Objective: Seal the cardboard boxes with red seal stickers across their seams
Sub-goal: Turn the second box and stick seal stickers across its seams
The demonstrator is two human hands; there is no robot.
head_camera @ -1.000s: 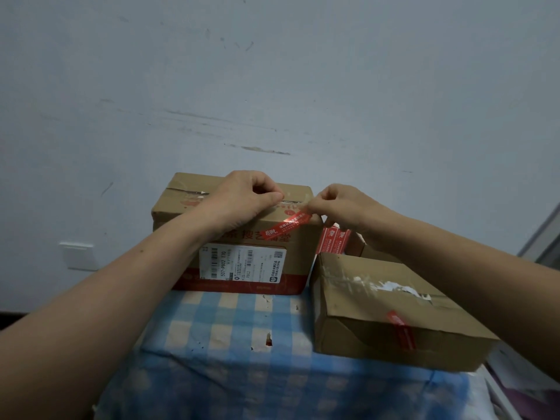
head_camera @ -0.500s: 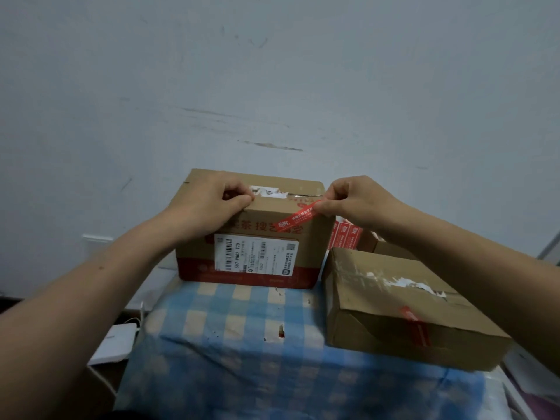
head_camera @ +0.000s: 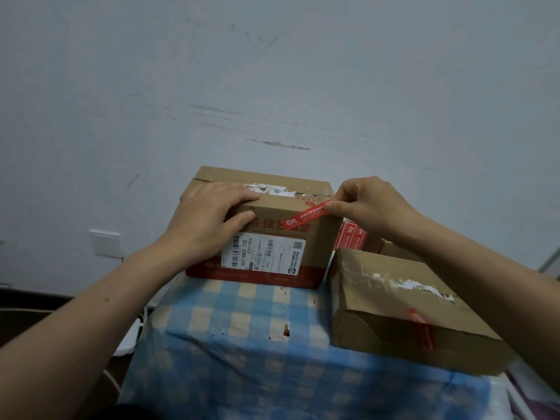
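Observation:
A tall cardboard box [head_camera: 306, 247] with a white shipping label stands at the back of the checked table. My left hand [head_camera: 212, 216] lies over its top front edge, fingers on the lid and thumb on the front face. My right hand [head_camera: 368, 204] pinches the upper end of a red seal sticker [head_camera: 306, 216]. The sticker slants down-left over the box's front face near the right top corner. A flatter cardboard box [head_camera: 394, 301] lies to the right with a red sticker [head_camera: 422, 327] over its front edge.
The table wears a blue and cream checked cloth [head_camera: 242, 344] with small holes. A stack of red seal stickers [head_camera: 351, 236] stands behind the flat box. A white wall plate [head_camera: 104, 243] sits on the wall at left, white devices and cables below it.
My left hand has slid left along the box top, baring torn white paper on the lid. The right hand has drawn the sticker out to the right corner. The view moved closer.

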